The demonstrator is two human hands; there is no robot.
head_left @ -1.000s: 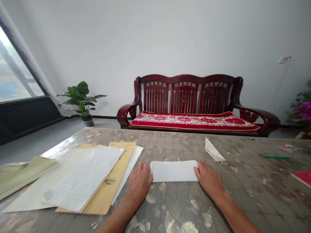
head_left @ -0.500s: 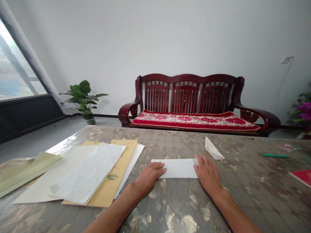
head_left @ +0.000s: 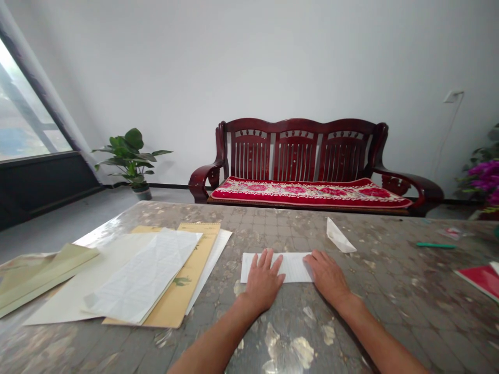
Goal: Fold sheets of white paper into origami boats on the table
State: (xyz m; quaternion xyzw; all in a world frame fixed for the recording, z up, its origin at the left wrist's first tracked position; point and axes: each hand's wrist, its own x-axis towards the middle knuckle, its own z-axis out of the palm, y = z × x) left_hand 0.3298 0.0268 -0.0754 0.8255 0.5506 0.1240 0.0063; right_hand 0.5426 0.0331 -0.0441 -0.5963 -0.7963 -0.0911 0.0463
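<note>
So, left hand point(head_left: 262, 284) on paper point(head_left: 295, 268).

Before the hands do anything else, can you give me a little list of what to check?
1. Left hand on the lined paper strip: ok, fingers spread over its left part.
2. Right hand on the strip: ok, at its right end.
3. Strip resting on the table: looks ok.
4. Strip's layers lined up: cannot tell, the hands cover part of it.
5. Folded white piece clear of the hands: ok, it lies beyond the right hand.
6. Green stick away from the strip: ok, it's far to the right.
</note>
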